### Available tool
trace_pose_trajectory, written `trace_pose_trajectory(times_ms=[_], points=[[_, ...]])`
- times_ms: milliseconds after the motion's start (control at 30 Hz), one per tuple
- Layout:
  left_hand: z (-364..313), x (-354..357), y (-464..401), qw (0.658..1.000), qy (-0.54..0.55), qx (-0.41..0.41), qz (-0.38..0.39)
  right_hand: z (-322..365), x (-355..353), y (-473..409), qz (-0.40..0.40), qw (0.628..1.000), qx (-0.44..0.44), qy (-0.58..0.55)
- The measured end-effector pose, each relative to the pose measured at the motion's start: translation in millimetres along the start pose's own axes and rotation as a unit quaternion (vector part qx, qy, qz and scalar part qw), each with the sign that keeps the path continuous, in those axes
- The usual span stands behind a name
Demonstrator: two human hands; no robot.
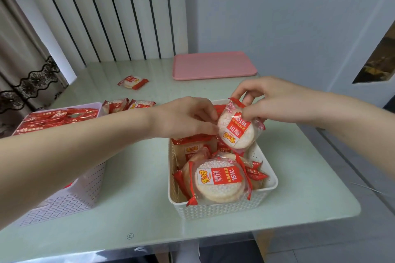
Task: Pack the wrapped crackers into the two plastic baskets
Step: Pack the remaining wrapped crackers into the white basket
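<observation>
Pinched between your right hand (pixel 265 100) and your left hand (pixel 188 116), the wrapped cracker (pixel 237 129) hung tilted, nearly on edge, over the far end of the white basket (pixel 222 209); your right thumb and fingers curled round its top edge while your left fingertips nipped its left rim. Both your forearms reached in from the sides, the left one crossing over the near corner of the lavender basket (pixel 70 198) and hiding part of it. You had the green table (pixel 136 177) beneath everything, with a pink tray (pixel 213 66) lying flat at its far edge by the wall. That lavender basket on the left was filled with red packets in rows. In the white basket, packets stood and leaned against each other, and one round cracker pack (pixel 220 179) lay face up at the near end. Two loose packets (pixel 128 105) sat just behind the lavender basket, and a lone packet (pixel 133 81) lay farther back, well apart from the tray.
</observation>
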State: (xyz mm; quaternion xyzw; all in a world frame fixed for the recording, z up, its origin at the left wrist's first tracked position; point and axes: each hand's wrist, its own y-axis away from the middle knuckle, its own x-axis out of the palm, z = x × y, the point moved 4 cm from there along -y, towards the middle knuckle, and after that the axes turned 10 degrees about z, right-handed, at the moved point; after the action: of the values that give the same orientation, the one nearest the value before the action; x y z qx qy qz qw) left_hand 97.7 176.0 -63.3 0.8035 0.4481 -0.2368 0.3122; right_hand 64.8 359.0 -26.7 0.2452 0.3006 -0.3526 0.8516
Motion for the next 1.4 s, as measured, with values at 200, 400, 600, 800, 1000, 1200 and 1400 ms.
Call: trace_pose_trajectory(times_ms=[200,400,600,800,1000,1200,1400], points=[[-3,3,-4,0.999,0.042,0.028,-0.002,-4,-7,10,-0.014,0.997,0.007,-0.081],[-21,-10,-3,0.996,0.005,0.067,-0.066,-7,-12,11,-0.019,0.999,-0.021,0.021],[-37,-11,2,0.991,-0.044,0.102,-0.079,10,17,4,-0.063,0.982,-0.117,0.135],[-26,-11,9,0.97,-0.225,0.028,-0.092,-6,29,-1,-0.063,0.957,-0.115,0.258],[-18,6,27,0.936,-0.344,-0.06,0.039,-6,36,-4,-0.096,0.954,-0.171,0.229],[-19,11,34,0.929,-0.341,-0.092,0.111,-6,38,-5,-0.137,0.96,-0.169,0.178],[-8,17,35,0.925,-0.333,-0.112,0.143,-13,47,-7,-0.125,0.954,-0.124,0.243]])
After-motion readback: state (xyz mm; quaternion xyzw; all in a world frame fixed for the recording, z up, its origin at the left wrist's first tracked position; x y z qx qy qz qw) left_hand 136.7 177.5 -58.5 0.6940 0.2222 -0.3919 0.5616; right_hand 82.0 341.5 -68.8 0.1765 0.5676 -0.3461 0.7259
